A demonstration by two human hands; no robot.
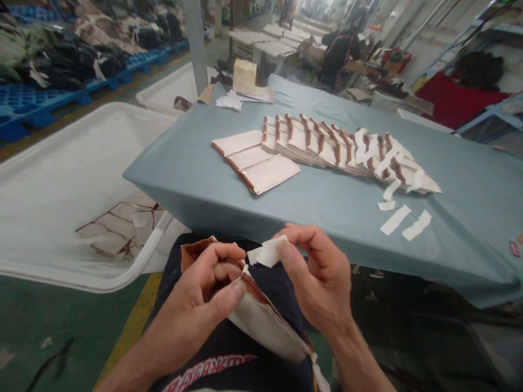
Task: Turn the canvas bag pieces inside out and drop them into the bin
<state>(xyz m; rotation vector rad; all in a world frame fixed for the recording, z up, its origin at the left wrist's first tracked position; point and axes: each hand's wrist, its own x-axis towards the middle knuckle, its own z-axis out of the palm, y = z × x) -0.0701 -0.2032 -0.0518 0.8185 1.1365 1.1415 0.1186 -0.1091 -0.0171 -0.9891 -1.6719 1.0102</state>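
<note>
A cream fabric piece with brown edging (261, 321) lies across my lap, and my left hand (212, 288) pinches its upper edge between thumb and fingers. My right hand (316, 272) grips a small white strip (269, 252) between thumb and forefinger, just right of the piece's edge. On the blue-grey covered table ahead, one cream panel with brown edges (257, 160) lies flat beside an overlapping row of similar pieces (314, 141). Loose white strips (395, 219) lie at the right end of that row, some on top of the pieces.
A white tub (53, 163) at the left holds similar cream pieces (122, 226). The table (183, 185) has its near edge just beyond my hands. A yellowish block (245, 76) sits at its far corner beside a metal post (196, 49). A person (339, 51) is in the background.
</note>
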